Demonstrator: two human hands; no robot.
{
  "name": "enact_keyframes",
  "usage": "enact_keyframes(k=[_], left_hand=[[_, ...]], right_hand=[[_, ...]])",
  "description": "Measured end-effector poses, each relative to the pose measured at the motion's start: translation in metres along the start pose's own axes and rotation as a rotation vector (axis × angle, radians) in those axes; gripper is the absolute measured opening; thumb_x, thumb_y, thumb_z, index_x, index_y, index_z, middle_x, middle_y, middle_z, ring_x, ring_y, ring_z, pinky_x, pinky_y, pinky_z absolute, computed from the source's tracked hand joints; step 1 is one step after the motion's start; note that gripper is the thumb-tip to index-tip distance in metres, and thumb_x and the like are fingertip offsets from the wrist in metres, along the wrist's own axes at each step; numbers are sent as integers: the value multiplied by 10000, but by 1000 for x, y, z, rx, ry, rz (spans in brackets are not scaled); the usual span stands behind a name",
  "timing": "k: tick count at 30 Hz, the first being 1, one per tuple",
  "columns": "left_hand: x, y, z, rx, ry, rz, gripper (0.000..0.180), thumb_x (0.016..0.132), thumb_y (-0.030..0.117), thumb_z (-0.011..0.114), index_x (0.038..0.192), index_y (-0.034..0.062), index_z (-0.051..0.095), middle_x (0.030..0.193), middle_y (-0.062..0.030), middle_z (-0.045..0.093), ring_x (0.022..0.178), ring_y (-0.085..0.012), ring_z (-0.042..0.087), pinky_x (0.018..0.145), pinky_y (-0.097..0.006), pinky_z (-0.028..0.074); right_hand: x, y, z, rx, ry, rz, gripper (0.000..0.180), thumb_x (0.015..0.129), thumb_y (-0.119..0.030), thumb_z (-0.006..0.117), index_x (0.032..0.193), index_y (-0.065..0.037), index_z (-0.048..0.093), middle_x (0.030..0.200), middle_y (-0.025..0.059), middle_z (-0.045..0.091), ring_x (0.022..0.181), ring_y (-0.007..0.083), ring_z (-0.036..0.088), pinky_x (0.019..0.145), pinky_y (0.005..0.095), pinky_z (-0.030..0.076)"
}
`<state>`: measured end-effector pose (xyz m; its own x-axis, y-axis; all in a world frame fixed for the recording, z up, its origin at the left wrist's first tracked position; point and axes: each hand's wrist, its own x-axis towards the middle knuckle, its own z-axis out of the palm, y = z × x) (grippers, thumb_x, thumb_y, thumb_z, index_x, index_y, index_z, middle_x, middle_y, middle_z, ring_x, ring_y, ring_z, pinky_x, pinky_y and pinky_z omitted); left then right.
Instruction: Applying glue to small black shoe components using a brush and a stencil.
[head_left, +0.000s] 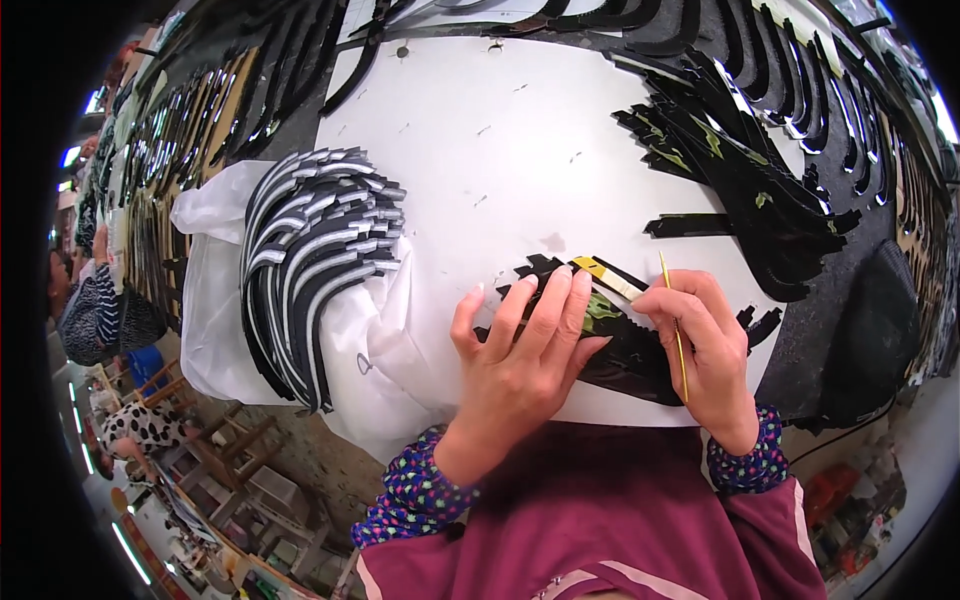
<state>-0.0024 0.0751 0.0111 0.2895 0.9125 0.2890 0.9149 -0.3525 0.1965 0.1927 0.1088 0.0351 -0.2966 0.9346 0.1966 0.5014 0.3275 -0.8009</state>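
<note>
The left hand [525, 345] lies flat, palm down, fingers spread and pressing on a black curved strip [625, 350] that rests on the white sheet [500, 150] covering the table [830, 330]. It grips nothing; the fingertips simply pin the strip's notched end, which pokes out at 12 o'clock from the hand. A pale yellowish patch and a green smear show on the strip just beside the fingers, toward 2 o'clock.

The right hand [705, 350], at 3 o'clock from the left one, is closed on a thin yellow stick [675, 330], pinched between thumb and fingers and standing nearly upright, its upper tip rising past the knuckles at 12 o'clock. This hand also rests on the strip.

Farther out, at 9 to 10 o'clock from the left hand, a stack of black and silver curved strips [315, 260] lies fanned on a white plastic bag [215, 300]. At 1 to 2 o'clock from the right hand, a pile of black curved strips [740, 170] with green flecks spreads across the sheet. More dark curved pieces line the table's far edge. At 3 o'clock sits a dark rounded object [875, 340] with a cable.
</note>
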Motion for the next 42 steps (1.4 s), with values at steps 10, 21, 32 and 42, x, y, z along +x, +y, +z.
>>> enact_keyframes(k=[10,21,32,42], left_hand=[[-5,5,-6,51,-31,-27,433,944,367,649,1302,124,667,1302,-2,606,1174,-173,528,1073,-517,270],[-4,11,-4,44,-70,-121,488,962,447,587,1385,205,616,1312,28,537,1163,-165,465,1099,-510,211],[-3,11,-4,3,-96,-135,525,940,446,630,1413,222,595,1322,16,504,1195,-186,415,1126,-483,158],[-2,11,-3,7,-94,-128,535,925,439,650,1410,219,599,1320,8,488,1199,-185,421,1135,-483,144]], right_hand=[[6,6,-2,-45,-38,-20,274,824,151,633,1048,-3,669,1001,147,608,845,263,642,705,334,537],[6,5,0,-52,-38,-6,268,829,152,637,1047,1,673,996,148,615,834,262,648,701,329,538],[7,4,0,-61,-34,-7,260,831,150,640,1046,8,675,987,149,622,836,256,644,697,322,535],[8,5,-1,-52,-33,3,262,836,156,634,1046,7,675,985,148,620,824,249,643,686,320,534]])
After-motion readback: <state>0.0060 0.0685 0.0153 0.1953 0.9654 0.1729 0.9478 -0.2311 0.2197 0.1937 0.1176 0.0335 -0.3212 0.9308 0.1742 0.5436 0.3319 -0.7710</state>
